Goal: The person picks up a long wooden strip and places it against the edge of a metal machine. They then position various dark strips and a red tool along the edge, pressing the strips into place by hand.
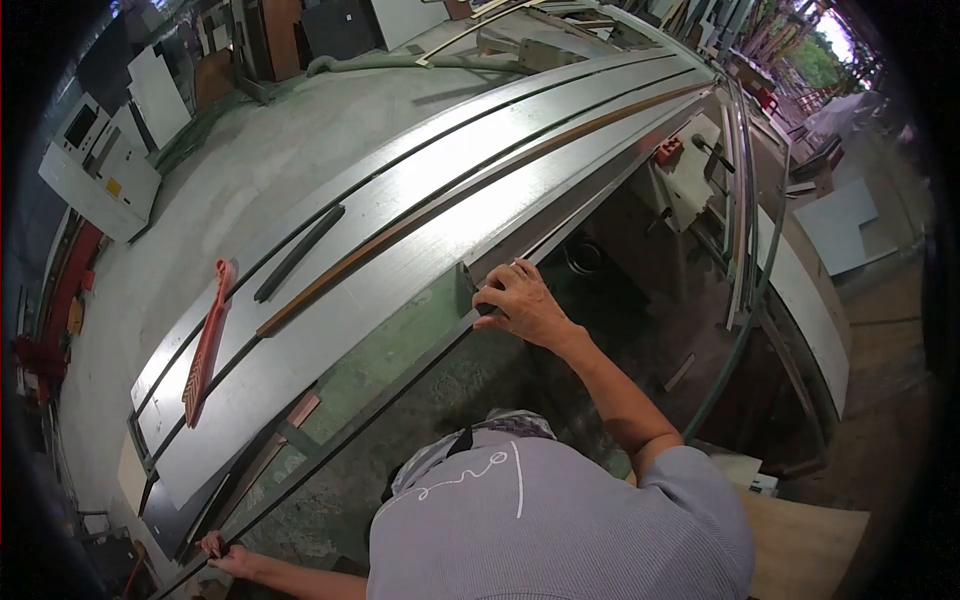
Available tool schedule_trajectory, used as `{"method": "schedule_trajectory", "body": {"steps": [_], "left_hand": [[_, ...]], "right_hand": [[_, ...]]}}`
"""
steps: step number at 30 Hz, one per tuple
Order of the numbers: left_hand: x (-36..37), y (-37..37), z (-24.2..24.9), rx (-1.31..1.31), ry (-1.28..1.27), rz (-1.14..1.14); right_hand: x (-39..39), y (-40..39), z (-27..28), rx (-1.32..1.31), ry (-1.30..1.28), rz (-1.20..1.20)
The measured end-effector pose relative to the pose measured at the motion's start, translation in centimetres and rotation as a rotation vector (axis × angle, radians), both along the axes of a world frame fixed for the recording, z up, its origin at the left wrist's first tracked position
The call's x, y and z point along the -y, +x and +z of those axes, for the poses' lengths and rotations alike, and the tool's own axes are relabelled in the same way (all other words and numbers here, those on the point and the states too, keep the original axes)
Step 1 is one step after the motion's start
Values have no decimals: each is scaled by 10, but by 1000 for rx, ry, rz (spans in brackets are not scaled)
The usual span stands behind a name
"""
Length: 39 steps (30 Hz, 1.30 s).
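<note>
From the head camera, you hold a long dark bar point(385, 401), right hand point(525, 303) curled around its far end, left hand point(230, 559) pinching it nearer, apparently spaced to steady its length; beyond both hands, a slotted metal tabletop point(430, 265) fronts the workshop's concrete floor point(245, 175)

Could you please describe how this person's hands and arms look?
The right hand and left hand wear no gloves, and no watch shows. The right arm has a short, finely ribbed grey fabric sleeve, part of a matching shirt with a white line pattern. The left sleeve is hidden.
</note>
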<state>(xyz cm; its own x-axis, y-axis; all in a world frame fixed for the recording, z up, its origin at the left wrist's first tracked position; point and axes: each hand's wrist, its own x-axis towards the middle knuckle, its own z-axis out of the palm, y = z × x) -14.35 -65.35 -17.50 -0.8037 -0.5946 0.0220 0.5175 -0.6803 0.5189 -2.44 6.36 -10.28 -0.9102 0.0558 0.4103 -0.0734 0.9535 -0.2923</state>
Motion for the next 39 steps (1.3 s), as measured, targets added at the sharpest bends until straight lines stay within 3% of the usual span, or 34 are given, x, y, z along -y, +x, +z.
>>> {"method": "schedule_trajectory", "body": {"steps": [1, 5, 7, 8, 9, 13, 15, 20, 23, 28, 31, 32, 33, 35, 39], "left_hand": [[-12, -1, 6, -93, 24, -99], [-18, -13, -5, 4, -8, -37], [-12, -20, -19, -183, 237, -167], [-12, -26, -20, 6, 93, -62], [-14, -25, -25, 7, 94, -57], [-73, -27, -11, -62, 143, -164], [-95, -32, -9, 98, 149, -129], [-160, -35, -20, -118, 201, -437], [-209, -33, -15, -24, 227, -449], [-284, -18, -17, -25, 144, -618], [-323, -8, -29, 66, 38, -528], [-334, -5, -34, -89, 104, -666], [-343, 0, -38, -88, 103, -659], [-381, 11, -32, 32, 74, -638], [-444, 23, -38, 54, 84, -667]], "right_hand": [[-2, 0, -1, -1, -8, 1], [-18, -5, 1, 1, -12, 2], [-25, -2, 1, 14, -8, -3], [-29, -1, 1, 27, -6, -11], [-33, 0, 1, 28, -4, -6], [-52, 2, -3, 44, -14, -21], [-66, 1, -9, 49, -16, -33], [-117, 2, -13, 62, -22, -41], [-152, 3, -12, 37, -51, -24], [-215, 4, -6, 253, -142, -75], [-247, 7, 2, 416, -143, -172], [-259, 8, 1, 432, -143, -181], [-271, 8, 0, 450, -142, -190], [-299, 9, -1, 483, -144, -193], [-363, 14, -8, 477, 156, -186]]}}
